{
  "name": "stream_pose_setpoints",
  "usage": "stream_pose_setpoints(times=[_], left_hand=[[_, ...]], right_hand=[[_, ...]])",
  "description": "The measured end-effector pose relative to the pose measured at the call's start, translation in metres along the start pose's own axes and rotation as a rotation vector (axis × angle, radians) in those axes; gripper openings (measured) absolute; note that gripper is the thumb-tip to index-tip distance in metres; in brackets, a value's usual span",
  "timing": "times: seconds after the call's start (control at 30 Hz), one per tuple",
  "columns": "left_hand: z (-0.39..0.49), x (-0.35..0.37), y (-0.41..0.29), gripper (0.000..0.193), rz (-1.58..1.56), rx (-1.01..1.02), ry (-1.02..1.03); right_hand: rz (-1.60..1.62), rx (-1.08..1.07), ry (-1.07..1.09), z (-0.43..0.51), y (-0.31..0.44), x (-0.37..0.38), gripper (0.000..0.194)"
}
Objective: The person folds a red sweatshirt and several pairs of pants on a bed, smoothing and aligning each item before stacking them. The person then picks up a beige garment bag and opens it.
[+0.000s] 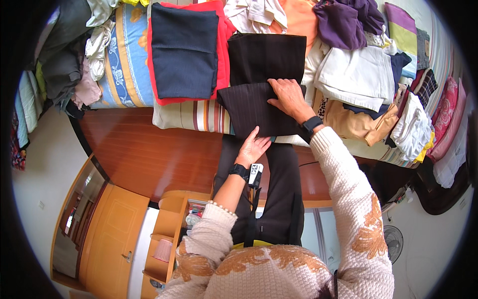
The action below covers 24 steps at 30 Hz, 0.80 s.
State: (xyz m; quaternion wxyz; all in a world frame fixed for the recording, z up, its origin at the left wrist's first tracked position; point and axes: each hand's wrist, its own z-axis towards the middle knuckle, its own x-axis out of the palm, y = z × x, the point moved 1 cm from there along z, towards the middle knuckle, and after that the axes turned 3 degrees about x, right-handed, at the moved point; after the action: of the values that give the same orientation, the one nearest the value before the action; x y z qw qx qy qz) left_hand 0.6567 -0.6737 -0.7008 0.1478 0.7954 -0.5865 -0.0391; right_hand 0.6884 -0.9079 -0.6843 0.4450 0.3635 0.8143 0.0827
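Dark pinstriped trousers point(261, 108) lie at the bed's near edge, with a fold across their middle. Above that fold, a plainer dark section point(267, 59) stretches away from me. My right hand point(288, 98) rests palm down on the pinstriped part, its thumb spread from the fingers. Just at the cloth's near edge is my left hand point(254, 148), palm turned up and fingers apart. Whether its fingertips touch the cloth, I cannot tell. To the left, a folded navy garment point(185, 52) lies on top of a red one point(226, 48).
White folded trousers point(356, 74), a purple garment point(341, 24) and a tan garment point(360, 121) crowd the right side. A striped bed cover point(179, 117) lies beneath. Grey clothes point(61, 63) are heaped at far left. Brown wooden floor point(149, 149) shows beside my legs.
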Motion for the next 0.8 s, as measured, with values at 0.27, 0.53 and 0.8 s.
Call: stream_pose_setpoints(times=[0.27, 0.53, 0.8], left_hand=[[0.024, 0.001, 0.019, 0.073, -0.059, 0.165, -0.051], [0.032, 0.001, 0.025, 0.055, -0.036, 0.182, -0.156], [0.013, 0.019, 0.019, 0.045, -0.075, 0.405, -0.103]], right_hand=[[-0.055, -0.068, -0.799, 0.036, -0.015, -0.072, 0.055], [-0.244, -0.090, -0.305, 0.092, -0.013, -0.076, 0.059], [0.369, 0.150, -0.299, -0.024, -0.021, -0.076, 0.043]])
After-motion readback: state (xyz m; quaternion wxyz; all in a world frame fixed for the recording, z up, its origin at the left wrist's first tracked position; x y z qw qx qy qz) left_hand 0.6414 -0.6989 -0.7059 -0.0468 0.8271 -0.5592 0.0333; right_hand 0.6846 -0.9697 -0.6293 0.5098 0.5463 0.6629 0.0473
